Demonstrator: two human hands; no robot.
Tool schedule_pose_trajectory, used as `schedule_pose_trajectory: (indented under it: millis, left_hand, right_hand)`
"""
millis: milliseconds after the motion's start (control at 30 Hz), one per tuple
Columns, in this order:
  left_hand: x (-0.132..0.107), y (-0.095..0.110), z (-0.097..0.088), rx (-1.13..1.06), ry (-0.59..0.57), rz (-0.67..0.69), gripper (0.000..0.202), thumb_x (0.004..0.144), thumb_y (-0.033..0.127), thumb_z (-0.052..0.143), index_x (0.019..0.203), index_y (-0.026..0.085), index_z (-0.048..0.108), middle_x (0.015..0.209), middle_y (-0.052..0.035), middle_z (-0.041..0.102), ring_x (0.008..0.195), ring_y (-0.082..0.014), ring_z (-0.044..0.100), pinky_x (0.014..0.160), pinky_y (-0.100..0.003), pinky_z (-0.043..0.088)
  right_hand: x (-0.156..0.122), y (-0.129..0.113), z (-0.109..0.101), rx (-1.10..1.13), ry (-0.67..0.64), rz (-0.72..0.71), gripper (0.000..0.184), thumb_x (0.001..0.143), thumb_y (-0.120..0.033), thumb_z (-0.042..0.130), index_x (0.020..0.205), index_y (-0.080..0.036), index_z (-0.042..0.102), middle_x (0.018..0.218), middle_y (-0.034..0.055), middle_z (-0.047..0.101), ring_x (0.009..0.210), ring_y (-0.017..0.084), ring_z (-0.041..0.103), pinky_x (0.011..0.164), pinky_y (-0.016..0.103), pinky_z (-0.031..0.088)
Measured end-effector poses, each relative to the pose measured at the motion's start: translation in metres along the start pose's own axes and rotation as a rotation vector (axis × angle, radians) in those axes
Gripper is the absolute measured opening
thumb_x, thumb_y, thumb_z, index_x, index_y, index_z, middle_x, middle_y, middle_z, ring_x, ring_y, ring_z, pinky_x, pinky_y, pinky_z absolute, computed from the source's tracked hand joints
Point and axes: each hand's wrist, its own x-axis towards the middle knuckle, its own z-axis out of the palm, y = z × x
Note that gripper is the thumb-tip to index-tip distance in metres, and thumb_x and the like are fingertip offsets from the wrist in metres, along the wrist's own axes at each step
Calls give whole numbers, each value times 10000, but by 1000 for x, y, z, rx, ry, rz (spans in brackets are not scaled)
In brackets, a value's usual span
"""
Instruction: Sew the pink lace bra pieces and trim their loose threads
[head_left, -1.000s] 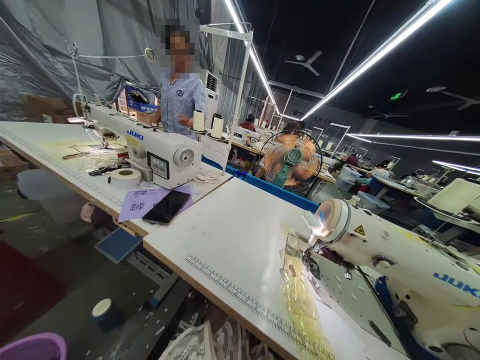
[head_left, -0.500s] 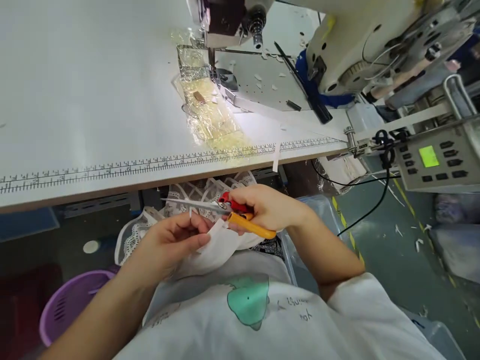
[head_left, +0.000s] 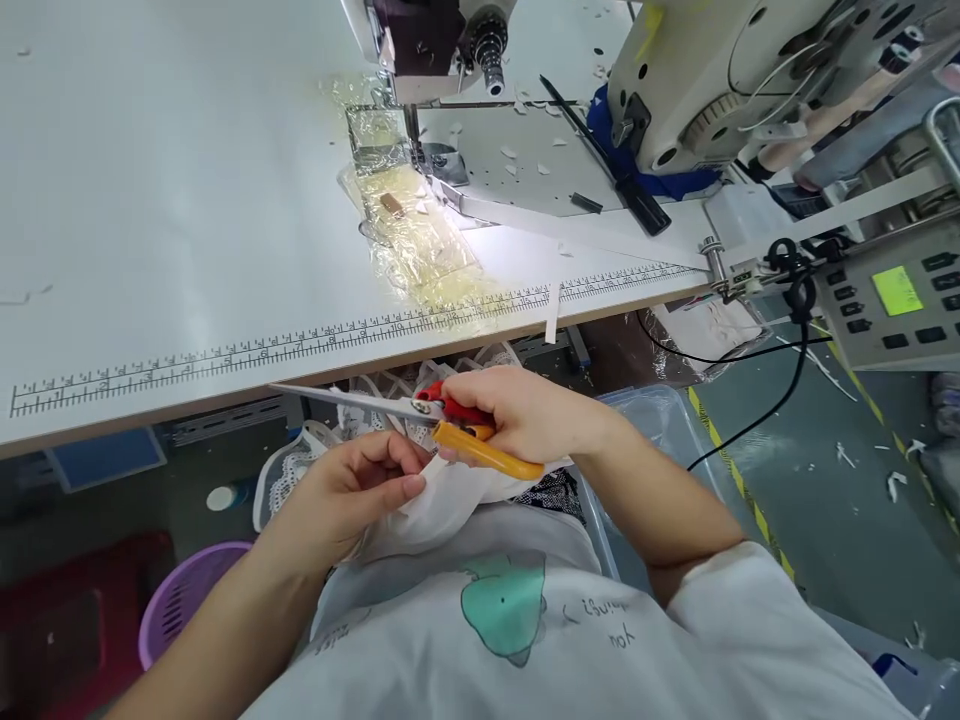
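Right now your right hand is clenched around the scissors, their blades pointing left just under the table edge. Your left hand pinches the white cloth in your lap, beside the blades. The blades look nearly together and touch no cloth that I can see, so I judge the trimming unfinished. Lace hangs below, and nothing lies under the machine needle.

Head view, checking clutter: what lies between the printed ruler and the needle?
Crinkled clear yellowish plastic film bearing a small brown scrap lies there, head view.
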Motion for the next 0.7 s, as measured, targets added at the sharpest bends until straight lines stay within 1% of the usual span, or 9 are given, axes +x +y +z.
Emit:
schedule_pose_trajectory:
  millis: [100,200,333,400,467,533,600,633,700]
  left_hand:
    - [-1,-2,0,53,50,4,187,629,259,790,624,160,631,609,22,581,516,-70,487,449,-149,387]
    - [0,-3,-3,90,65,10,199,634,278,784,630,160,624,616,16,584,521,-72,485,450,-153,388]
    - [-1,-3,-3,152,72,22,189,648,283,766,645,169,614,613,21,579,509,-74,487,454,-159,409]
    - [-3,-1,1,213,102,46,157,657,267,751,700,183,626,652,16,603,548,-92,524,484,-169,442]
    - [-6,2,6,296,131,89,164,665,256,734,792,196,649,711,0,635,624,-125,570,540,-195,480]
    - [-8,5,11,396,137,135,151,686,256,706,821,197,670,711,-6,641,665,-144,585,577,-205,490]
    - [-9,7,14,442,134,162,86,713,258,676,773,197,688,672,0,637,653,-135,579,578,-190,476]
    - [-9,8,14,426,132,161,69,725,260,666,744,198,692,655,4,637,637,-127,574,570,-179,469]
    - [-9,7,14,320,129,143,74,737,272,664,727,208,701,652,11,652,604,-109,567,547,-162,459]
  right_hand:
    - [1,-2,1,-7,-18,23,304,782,-319,596,671,-210,335,631,-63,424,565,90,372,536,221,276]
    - [3,-4,1,-10,-36,56,269,781,-297,598,685,-203,365,653,-57,464,568,89,398,532,217,293]
    - [4,-5,0,-30,-33,46,237,742,-208,609,688,-206,378,669,-55,478,601,96,421,547,216,308]
    - [4,-6,0,-33,-31,41,234,731,-176,597,683,-209,370,671,-54,486,603,97,427,550,216,310]
    - [5,-6,2,-30,-21,50,259,742,-197,592,661,-212,346,664,-53,490,591,95,427,544,216,312]
    - [5,-7,4,-28,-7,59,294,746,-235,601,642,-213,328,651,-52,488,580,94,426,535,215,312]
    - [4,-7,7,-8,24,71,280,739,-247,612,645,-207,350,663,-48,495,591,98,436,538,215,321]
    - [2,-7,9,18,57,90,253,744,-258,612,662,-203,379,682,-42,502,602,101,445,547,218,334]
    - [-6,-7,12,91,170,136,217,764,-324,617,747,-195,443,731,-26,510,627,112,468,570,232,372]
